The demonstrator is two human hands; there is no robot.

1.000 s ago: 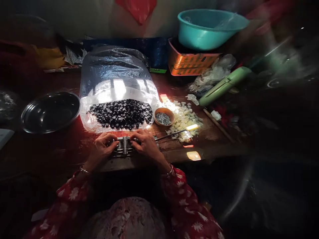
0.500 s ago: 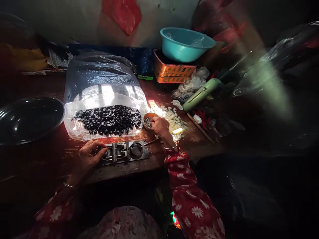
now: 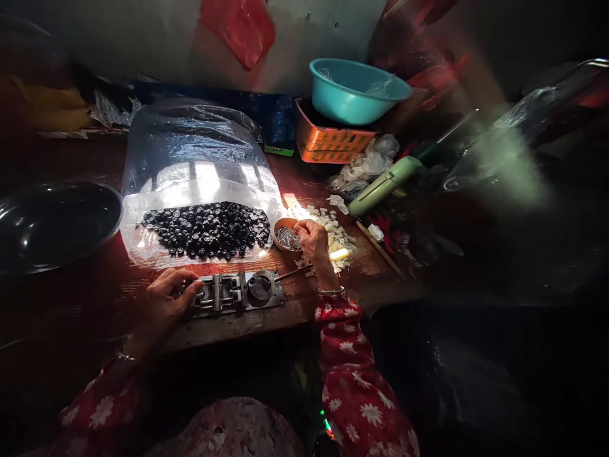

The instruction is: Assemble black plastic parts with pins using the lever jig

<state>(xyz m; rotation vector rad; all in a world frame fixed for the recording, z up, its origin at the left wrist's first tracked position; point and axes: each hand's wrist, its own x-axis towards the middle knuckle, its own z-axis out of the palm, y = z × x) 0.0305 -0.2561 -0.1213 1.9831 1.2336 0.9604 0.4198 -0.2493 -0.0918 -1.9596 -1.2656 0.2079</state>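
Silver-grey metal jig (image 3: 219, 293) sits lower centre; left hand (image 3: 167, 293) curled at its left end, grip unclear. Right hand (image 3: 314, 242) pinched at round brown bowl (image 3: 275, 236) of silver pins (image 3: 287, 238), mid-frame; can't tell if holding any.

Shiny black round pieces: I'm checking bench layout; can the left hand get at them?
Probably yes: the left hand is near, at the grey metal jig, and the black pieces lie exposed in the open translucent plastic bag.

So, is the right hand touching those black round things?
Apart. The head view shows the bowl of metal pins between the right hand and the black pieces.
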